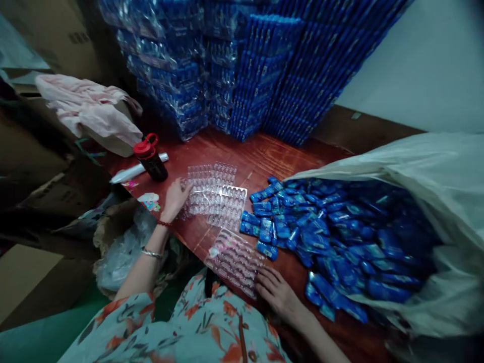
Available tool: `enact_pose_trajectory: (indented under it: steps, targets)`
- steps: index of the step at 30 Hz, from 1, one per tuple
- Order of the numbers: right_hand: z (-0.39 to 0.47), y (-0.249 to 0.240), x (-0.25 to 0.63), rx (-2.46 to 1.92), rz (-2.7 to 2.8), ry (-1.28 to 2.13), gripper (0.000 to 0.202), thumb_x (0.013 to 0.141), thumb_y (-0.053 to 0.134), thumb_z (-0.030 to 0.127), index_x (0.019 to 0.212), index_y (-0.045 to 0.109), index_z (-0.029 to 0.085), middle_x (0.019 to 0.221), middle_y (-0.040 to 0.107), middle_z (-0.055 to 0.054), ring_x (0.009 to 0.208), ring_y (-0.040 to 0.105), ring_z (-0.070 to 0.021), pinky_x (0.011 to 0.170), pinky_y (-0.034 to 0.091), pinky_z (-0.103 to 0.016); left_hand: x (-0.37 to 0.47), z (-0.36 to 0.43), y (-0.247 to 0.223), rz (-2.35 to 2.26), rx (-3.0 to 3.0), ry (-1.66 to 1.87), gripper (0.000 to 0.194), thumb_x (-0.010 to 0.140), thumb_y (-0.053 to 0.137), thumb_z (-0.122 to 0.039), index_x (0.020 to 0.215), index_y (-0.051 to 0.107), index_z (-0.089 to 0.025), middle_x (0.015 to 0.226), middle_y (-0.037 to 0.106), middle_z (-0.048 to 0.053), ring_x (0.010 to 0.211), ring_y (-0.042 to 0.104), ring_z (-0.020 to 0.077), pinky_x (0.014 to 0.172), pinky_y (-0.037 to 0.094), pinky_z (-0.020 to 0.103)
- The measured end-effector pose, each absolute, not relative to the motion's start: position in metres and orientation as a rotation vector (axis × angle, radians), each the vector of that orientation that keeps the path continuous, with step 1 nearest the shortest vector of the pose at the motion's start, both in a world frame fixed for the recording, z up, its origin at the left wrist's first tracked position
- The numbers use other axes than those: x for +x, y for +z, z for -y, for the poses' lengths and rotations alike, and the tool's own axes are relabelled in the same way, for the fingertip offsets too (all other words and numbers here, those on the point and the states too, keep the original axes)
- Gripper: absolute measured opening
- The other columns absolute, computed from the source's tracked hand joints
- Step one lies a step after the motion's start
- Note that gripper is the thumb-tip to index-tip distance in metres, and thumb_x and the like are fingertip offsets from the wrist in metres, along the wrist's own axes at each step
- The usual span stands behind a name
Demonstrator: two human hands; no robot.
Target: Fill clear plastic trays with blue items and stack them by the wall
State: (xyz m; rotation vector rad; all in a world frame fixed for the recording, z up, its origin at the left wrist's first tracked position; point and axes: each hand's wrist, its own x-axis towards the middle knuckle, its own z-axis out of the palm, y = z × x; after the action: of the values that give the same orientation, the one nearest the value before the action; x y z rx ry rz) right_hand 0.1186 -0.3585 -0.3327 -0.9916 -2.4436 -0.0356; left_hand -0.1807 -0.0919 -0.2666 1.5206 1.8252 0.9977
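Observation:
Several clear plastic blister trays (232, 199) with rows of moulded pockets lie overlapping on the table. My left hand (176, 200) is at their left edge, thumb and fingers apart, touching the plastic. Closer to my body lies another blister tray (236, 262), slanting toward the table's front edge. Along its right edge rest the outstretched fingers of my right hand (276, 292); some fingertips are hard to make out. Small blue wrapped packets (310, 227) spill from a large white sack (378, 161) toward the trays.
Tall stacks of blue packs (260, 75) stand at the back of the red-brown table (264, 154). A dark bottle with a red lid (153, 161) stands at the left, beside a pinkish cloth (91, 106). Below the left edge sits an open carton (104, 234) holding clear plastic.

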Motion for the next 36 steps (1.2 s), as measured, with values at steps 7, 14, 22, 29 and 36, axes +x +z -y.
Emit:
enact_pose_trajectory:
  steps: [7, 14, 22, 29, 36]
  targets:
    - [0.385, -0.329, 0.137, -1.200, 2.443, 0.142, 0.029, 0.078, 0.041, 0.009, 0.101, 0.058, 0.015, 0.100, 0.065, -0.012, 0.109, 0.054, -0.0222, 0.095, 0.044, -0.046, -0.108, 0.195, -0.274, -1.034, 2.339, 0.802, 0.023, 0.091, 0.043, -0.023, 0.106, 0.059, -0.018, 0.096, 0.064, 0.006, 0.086, 0.058, 0.0159, 0.078, 0.046, 0.028]
    - [0.373, -0.324, 0.125, -1.362, 2.091, -0.002, 0.033, 0.080, 0.042, 0.009, 0.109, 0.056, 0.017, 0.102, 0.063, -0.010, 0.100, 0.056, -0.0215, 0.086, 0.044, -0.044, -0.076, 0.203, -0.298, -1.062, 2.723, 0.052, 0.023, 0.089, 0.044, -0.014, 0.106, 0.058, -0.015, 0.110, 0.058, 0.010, 0.100, 0.050, 0.0237, 0.084, 0.041, 0.037]
    - [0.271, -0.290, 0.107, -1.849, 1.993, 0.086, 0.031, 0.087, 0.042, 0.011, 0.111, 0.059, 0.018, 0.102, 0.065, -0.009, 0.101, 0.049, -0.0243, 0.082, 0.039, -0.038, -0.051, 0.194, -0.282, -1.074, 2.854, 0.010, 0.022, 0.091, 0.044, -0.029, 0.103, 0.057, -0.015, 0.106, 0.059, 0.010, 0.099, 0.051, 0.0259, 0.082, 0.039, 0.037]
    - [0.179, -0.274, 0.108, -1.913, 2.524, 0.384, 0.042, 0.088, 0.032, 0.009, 0.126, 0.048, 0.019, 0.119, 0.055, -0.013, 0.100, 0.055, -0.0230, 0.080, 0.042, -0.034, -0.026, 0.187, -0.296, -1.129, 2.793, -0.064, 0.030, 0.083, 0.058, -0.030, 0.105, 0.054, -0.010, 0.112, 0.055, 0.016, 0.106, 0.051, 0.0285, 0.088, 0.040, 0.040]
    - [0.167, -0.280, 0.123, -1.770, 2.547, 0.425, 0.052, 0.081, 0.054, 0.015, 0.131, 0.041, 0.022, 0.126, 0.049, -0.013, 0.093, 0.061, -0.0227, 0.074, 0.045, -0.030, -0.049, 0.182, -0.301, -1.057, 2.585, 0.229, 0.035, 0.081, 0.060, -0.020, 0.114, 0.049, -0.016, 0.127, 0.042, 0.014, 0.104, 0.053, 0.0228, 0.085, 0.047, 0.035]
